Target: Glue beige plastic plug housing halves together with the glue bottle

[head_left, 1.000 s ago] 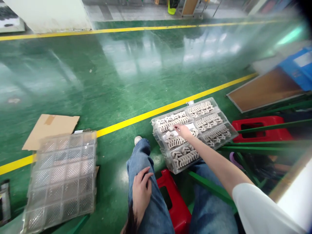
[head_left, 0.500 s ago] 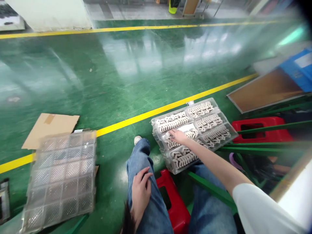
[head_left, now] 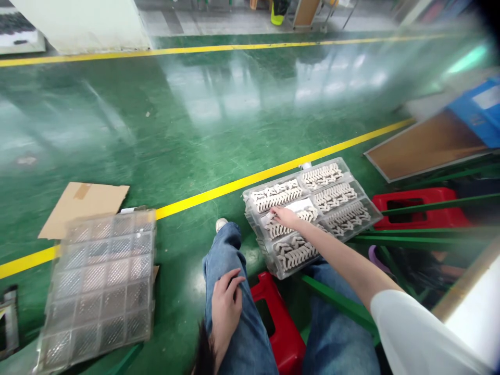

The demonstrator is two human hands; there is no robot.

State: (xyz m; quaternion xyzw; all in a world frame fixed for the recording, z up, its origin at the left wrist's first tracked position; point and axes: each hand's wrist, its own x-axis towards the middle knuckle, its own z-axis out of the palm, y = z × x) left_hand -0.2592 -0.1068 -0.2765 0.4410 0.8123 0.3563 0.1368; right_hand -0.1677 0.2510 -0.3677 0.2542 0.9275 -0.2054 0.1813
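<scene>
My right hand [head_left: 284, 216] reaches over the clear plastic tray [head_left: 258, 225], at its middle left compartment. Its fingers are drawn together in a pinch; what is between the fingertips is too small to make out. Rows of small white bent pieces [head_left: 279, 196] fill the compartments, nested side by side. Part of the row under my right hand is hidden by it. A flat white piece [head_left: 299, 205] lies along the back of that same compartment. My left hand [head_left: 227, 301] rests on my thigh, its fingers loosely stretched out with nothing in them.
On the left are a clear compartment tray [head_left: 102, 284] and a cardboard sheet [head_left: 88, 200]. A red stool [head_left: 279, 325] stands between my legs, another red stool [head_left: 425, 200] to the right. Green bars [head_left: 410, 240] run beside the filled tray. Yellow lines [head_left: 234, 183] mark the green floor.
The fingers of my right hand have drawn together into a pinch at the same compartment, after lying more spread. My left hand stays on my thigh. The view has shifted slightly.
</scene>
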